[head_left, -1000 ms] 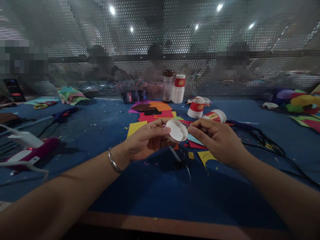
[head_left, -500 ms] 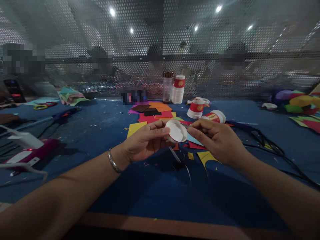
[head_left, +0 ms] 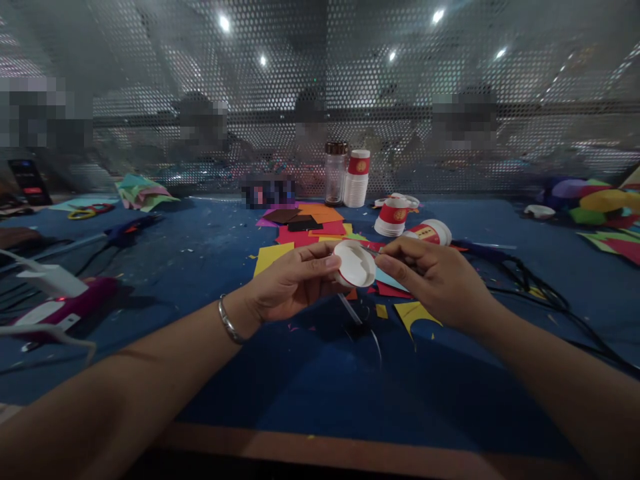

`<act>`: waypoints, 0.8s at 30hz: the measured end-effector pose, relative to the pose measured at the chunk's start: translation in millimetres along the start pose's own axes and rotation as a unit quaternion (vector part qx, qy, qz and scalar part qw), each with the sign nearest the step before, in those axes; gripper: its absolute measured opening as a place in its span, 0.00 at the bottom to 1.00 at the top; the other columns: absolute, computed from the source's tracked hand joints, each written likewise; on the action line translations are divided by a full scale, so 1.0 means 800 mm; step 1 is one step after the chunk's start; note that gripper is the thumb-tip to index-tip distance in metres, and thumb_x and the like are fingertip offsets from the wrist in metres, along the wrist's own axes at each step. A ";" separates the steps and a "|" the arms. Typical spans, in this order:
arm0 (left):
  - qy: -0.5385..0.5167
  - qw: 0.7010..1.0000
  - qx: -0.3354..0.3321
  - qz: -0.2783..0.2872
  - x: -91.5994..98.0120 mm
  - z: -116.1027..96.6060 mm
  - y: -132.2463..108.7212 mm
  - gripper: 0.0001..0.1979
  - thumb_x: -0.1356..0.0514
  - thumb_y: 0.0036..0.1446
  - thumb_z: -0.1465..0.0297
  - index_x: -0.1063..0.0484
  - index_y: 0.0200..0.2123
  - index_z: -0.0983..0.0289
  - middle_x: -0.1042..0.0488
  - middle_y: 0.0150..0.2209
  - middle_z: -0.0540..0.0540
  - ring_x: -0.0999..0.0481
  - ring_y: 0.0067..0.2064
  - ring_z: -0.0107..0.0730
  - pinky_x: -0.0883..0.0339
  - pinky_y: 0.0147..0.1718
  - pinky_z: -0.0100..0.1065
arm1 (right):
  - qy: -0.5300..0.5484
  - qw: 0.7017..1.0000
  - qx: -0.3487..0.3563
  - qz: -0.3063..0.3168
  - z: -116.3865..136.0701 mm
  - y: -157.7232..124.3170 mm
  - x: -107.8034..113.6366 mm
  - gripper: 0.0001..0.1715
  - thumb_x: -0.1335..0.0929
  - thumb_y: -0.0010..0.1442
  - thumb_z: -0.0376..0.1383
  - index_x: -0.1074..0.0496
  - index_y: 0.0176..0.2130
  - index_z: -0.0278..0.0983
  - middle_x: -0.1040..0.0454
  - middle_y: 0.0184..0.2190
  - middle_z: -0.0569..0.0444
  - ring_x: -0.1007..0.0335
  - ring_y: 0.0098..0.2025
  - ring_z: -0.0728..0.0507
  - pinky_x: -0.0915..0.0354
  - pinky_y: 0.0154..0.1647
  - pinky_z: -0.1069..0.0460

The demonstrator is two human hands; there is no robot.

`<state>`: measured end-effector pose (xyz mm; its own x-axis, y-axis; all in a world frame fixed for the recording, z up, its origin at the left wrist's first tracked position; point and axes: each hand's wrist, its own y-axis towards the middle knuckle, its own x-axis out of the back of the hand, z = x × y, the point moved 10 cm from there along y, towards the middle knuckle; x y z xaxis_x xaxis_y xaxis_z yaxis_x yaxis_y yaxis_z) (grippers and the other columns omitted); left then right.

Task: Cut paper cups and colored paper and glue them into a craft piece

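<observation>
In the middle of the view my left hand [head_left: 295, 277] grips a cut-down paper cup [head_left: 356, 265], white inside with a red edge. Its hollow side is tilted towards me. Close to the cup's right rim, my right hand [head_left: 435, 277] is closed in a pinch on a thin, greyish object [head_left: 371, 251]. That object runs to the upper rim of the cup; most of it is hidden by my fingers, so its kind cannot be told. Below the hands lie a yellow paper scrap [head_left: 416, 316] with a curved cut and a pale blue sheet [head_left: 390, 275].
Coloured paper sheets [head_left: 305, 235] lie beyond my hands. Behind them stand a glass bottle [head_left: 335, 177] and a stack of paper cups [head_left: 356, 187]. More red-and-white cups [head_left: 391, 219] sit to the right. Black cables [head_left: 530, 283] run along the right; a power strip [head_left: 67, 313] lies left.
The cup in my left hand has shifted very slightly to the right. Both hands keep nearly the same pose and hold.
</observation>
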<state>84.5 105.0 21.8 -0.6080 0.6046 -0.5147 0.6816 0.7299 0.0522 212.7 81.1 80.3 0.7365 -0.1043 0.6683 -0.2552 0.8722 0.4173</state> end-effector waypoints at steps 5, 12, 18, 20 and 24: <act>0.001 1.000 0.000 -0.001 -0.001 0.001 0.000 0.19 0.29 0.51 0.70 0.22 0.47 0.68 0.19 0.43 0.58 0.20 0.44 0.35 0.26 0.46 0.32 | 0.006 1.000 -0.003 0.003 -0.001 0.000 -0.002 0.17 0.34 0.66 0.48 0.27 0.34 0.38 0.31 0.24 0.56 0.40 0.25 0.49 0.43 0.24 0.53; -0.001 1.000 0.003 0.009 -0.005 0.001 0.000 0.18 0.30 0.52 0.70 0.22 0.46 0.69 0.19 0.42 0.59 0.20 0.42 0.34 0.25 0.44 0.31 | -0.003 1.000 0.015 -0.004 0.006 0.000 0.002 0.16 0.34 0.66 0.46 0.28 0.32 0.38 0.32 0.24 0.57 0.41 0.25 0.49 0.43 0.25 0.54; 0.008 1.000 0.013 0.007 -0.004 0.002 0.000 0.20 0.28 0.50 0.68 0.22 0.46 0.68 0.19 0.42 0.59 0.19 0.42 0.35 0.26 0.44 0.31 | -0.003 1.000 0.009 -0.008 0.006 -0.001 0.002 0.18 0.34 0.66 0.48 0.27 0.32 0.39 0.31 0.23 0.57 0.40 0.24 0.49 0.44 0.24 0.54; 0.015 1.000 0.018 0.010 -0.004 0.004 -0.001 0.20 0.28 0.50 0.68 0.22 0.46 0.68 0.19 0.42 0.60 0.19 0.42 0.36 0.27 0.45 0.32 | -0.001 1.000 0.013 -0.005 0.008 -0.001 0.002 0.17 0.34 0.66 0.47 0.27 0.32 0.39 0.32 0.23 0.57 0.41 0.24 0.50 0.44 0.24 0.54; 0.021 0.999 0.020 0.028 -0.007 0.003 -0.003 0.20 0.29 0.51 0.67 0.23 0.47 0.68 0.19 0.43 0.61 0.19 0.42 0.37 0.28 0.47 0.34 | -0.004 1.000 0.027 0.004 0.012 -0.001 0.002 0.15 0.34 0.66 0.45 0.28 0.32 0.39 0.33 0.23 0.58 0.41 0.24 0.50 0.44 0.25 0.54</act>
<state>87.3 98.7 22.4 -0.5845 0.6572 -0.4759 0.7297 0.6822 0.0458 207.7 75.6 86.9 0.7293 -0.1023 0.6765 -0.2940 0.8460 0.4449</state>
